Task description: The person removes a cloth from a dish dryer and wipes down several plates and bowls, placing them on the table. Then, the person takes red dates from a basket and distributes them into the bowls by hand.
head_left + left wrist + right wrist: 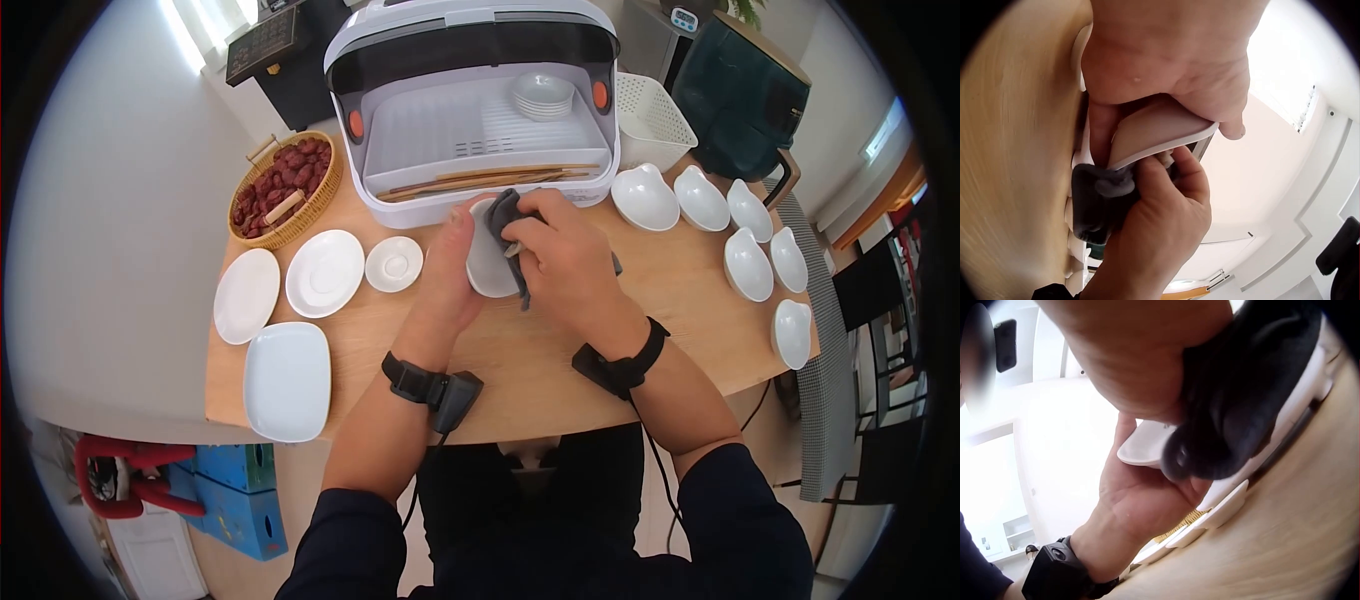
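A white dish point(490, 262) is held up above the table, tilted, in front of the white cabinet. The left hand point(447, 268) grips it by its left side, thumb near the top edge; in the left wrist view that hand point(1166, 69) wraps round the dish point(1161, 128). With bent fingers the right hand point(572, 262) pinches a dark grey cloth point(505, 215) against the dish's face. Bunched cloth point(1241, 394) covers part of the dish point(1144, 445) in the right wrist view, under the right hand point(1147, 356).
White plates point(325, 273) and a square plate point(287, 382) lie left, below a basket point(243, 225) of dark red items. Several white bowls point(748, 265) stand right. The open cabinet point(400, 212) holds chopsticks and stacked small dishes point(543, 92). A white basket point(640, 120) stands behind.
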The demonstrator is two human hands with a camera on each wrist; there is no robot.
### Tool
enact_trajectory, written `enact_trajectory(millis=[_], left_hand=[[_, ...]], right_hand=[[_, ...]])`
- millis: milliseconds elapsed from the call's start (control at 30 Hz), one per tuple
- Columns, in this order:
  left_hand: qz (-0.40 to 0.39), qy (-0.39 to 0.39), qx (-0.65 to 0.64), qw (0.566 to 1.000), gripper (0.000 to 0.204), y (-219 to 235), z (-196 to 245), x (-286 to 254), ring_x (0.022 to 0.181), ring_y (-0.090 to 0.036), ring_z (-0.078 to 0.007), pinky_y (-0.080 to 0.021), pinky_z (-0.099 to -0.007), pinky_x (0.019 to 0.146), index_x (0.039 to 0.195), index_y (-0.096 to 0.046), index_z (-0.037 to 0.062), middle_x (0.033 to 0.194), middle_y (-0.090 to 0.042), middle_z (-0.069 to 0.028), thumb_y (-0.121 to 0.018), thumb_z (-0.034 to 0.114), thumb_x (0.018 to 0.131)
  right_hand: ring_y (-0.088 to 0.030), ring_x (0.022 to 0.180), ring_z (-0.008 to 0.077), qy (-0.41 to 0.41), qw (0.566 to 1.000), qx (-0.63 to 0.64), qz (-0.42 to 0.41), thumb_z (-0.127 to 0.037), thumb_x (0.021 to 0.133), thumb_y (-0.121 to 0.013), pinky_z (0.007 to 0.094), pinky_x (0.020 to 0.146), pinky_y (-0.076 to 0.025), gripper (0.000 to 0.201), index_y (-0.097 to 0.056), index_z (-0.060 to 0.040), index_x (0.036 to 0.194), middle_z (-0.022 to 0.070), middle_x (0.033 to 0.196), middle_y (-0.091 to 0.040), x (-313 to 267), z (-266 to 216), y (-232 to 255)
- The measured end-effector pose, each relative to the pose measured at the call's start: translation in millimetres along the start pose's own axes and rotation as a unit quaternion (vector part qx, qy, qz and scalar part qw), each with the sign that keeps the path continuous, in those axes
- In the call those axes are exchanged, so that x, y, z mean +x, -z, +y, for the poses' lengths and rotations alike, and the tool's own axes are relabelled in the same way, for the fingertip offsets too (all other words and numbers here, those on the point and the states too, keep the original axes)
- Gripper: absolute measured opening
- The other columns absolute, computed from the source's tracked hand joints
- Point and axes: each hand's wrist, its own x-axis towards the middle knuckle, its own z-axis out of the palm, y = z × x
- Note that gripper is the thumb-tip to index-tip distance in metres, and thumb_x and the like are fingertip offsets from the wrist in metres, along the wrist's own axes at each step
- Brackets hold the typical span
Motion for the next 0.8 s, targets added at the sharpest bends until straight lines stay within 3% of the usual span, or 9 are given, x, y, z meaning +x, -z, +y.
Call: enact_trajectory(millis=[200,267,367,433,467,533,600,633,800], left_hand=[[-0.008,0.052,-0.01,0.999,0.066,9,-4,-2,0.117,-0.063,-0.0222,-0.054,-0.0389,0.101,0.142,-0.052,0.002,0.127,-0.065,-0.0119,-0.054,0.056,0.104],[-0.003,0.051,0.009,0.999,0.063,11,1,-2,0.116,-0.064,-0.0222,-0.054,-0.0395,0.101,0.142,-0.053,0.0019,0.125,-0.065,-0.0117,-0.057,0.052,0.104],[0.015,-0.042,0.127,0.991,0.066,8,15,0,0.122,-0.063,-0.0259,-0.052,-0.0431,0.105,0.143,-0.051,-0.0015,0.132,-0.064,-0.0153,-0.055,0.051,0.103],[-0.01,-0.025,-0.037,0.999,0.06,10,25,-1,0.119,-0.065,-0.0267,-0.053,-0.0432,0.103,0.142,-0.052,-0.0025,0.13,-0.065,-0.0155,-0.057,0.041,0.101],[-0.009,-0.027,-0.038,0.999,0.06,9,26,-2,0.119,-0.065,-0.0267,-0.053,-0.0432,0.103,0.142,-0.052,-0.0025,0.13,-0.065,-0.0155,-0.057,0.041,0.101],[-0.017,0.026,-0.087,0.996,0.057,4,25,-2,0.119,-0.065,-0.0267,-0.053,-0.0417,0.102,0.142,-0.052,-0.0028,0.131,-0.065,-0.0159,-0.054,0.039,0.103],[0.011,0.021,-0.046,0.999,0.052,0,15,-3,0.116,-0.066,-0.0242,-0.054,-0.039,0.1,0.14,-0.054,-0.0025,0.128,-0.066,-0.0151,-0.056,0.036,0.104],[0.042,0.018,-0.001,0.999,0.047,-2,11,-2,0.113,-0.067,-0.0216,-0.056,-0.0363,0.097,0.137,-0.057,-0.0022,0.125,-0.068,-0.0143,-0.058,0.033,0.106],[0.135,-0.019,0.278,0.951,0.046,-3,2,0,0.098,-0.069,-0.0169,-0.056,-0.0318,0.086,0.127,-0.063,-0.0021,0.109,-0.072,-0.0095,-0.057,0.039,0.108]], right_hand=[[-0.066,0.084,0.0305,-0.072,0.951,0.299,-0.016,0.007,0.073,-0.065,0.0374,0.074,-0.053,0.023,-0.07,-0.0037,0.093,0.0062,0.102,-0.069,0,0,-2],[-0.065,0.081,0.0277,-0.09,0.914,0.344,-0.194,0.004,0.073,-0.063,0.0345,0.072,-0.052,0.021,-0.069,-0.0024,0.092,0.0092,0.094,-0.068,0,4,9],[-0.064,0.08,0.0221,-0.123,0.964,0.167,-0.165,0.001,0.075,-0.063,0.0318,0.072,-0.052,0.021,-0.07,-0.0016,0.094,0.0105,0.089,-0.068,5,0,28],[-0.065,0.082,0.0193,-0.178,0.958,0.219,-0.05,0.001,0.075,-0.062,0.0308,0.074,-0.052,0.022,-0.071,-0.0016,0.096,0.0093,0.09,-0.069,8,14,25],[-0.065,0.083,0.0164,-0.232,0.934,0.264,0.064,0.0,0.076,-0.062,0.0298,0.075,-0.053,0.024,-0.072,-0.0015,0.098,0.0081,0.091,-0.07,10,23,25],[-0.065,0.092,0.0123,-0.302,0.876,0.374,0.039,-0.003,0.083,-0.06,0.0274,0.081,-0.054,0.028,-0.071,-0.0002,0.109,0.0049,0.102,-0.071,10,28,25],[-0.064,0.099,0.012,-0.351,0.718,0.601,0.027,-0.007,0.092,-0.056,0.026,0.087,-0.053,0.033,-0.068,0.0012,0.121,0.0056,0.112,-0.07,10,14,14],[-0.063,0.102,0.0117,-0.342,0.701,0.625,0.033,-0.011,0.098,-0.055,0.0257,0.091,-0.051,0.034,-0.065,0.0022,0.127,0.0062,0.117,-0.069,8,9,11],[-0.063,0.105,0.0119,-0.247,0.828,0.501,0.044,-0.018,0.102,-0.059,0.0263,0.094,-0.049,0.032,-0.066,0.0008,0.127,0.0069,0.118,-0.069,6,5,5]])
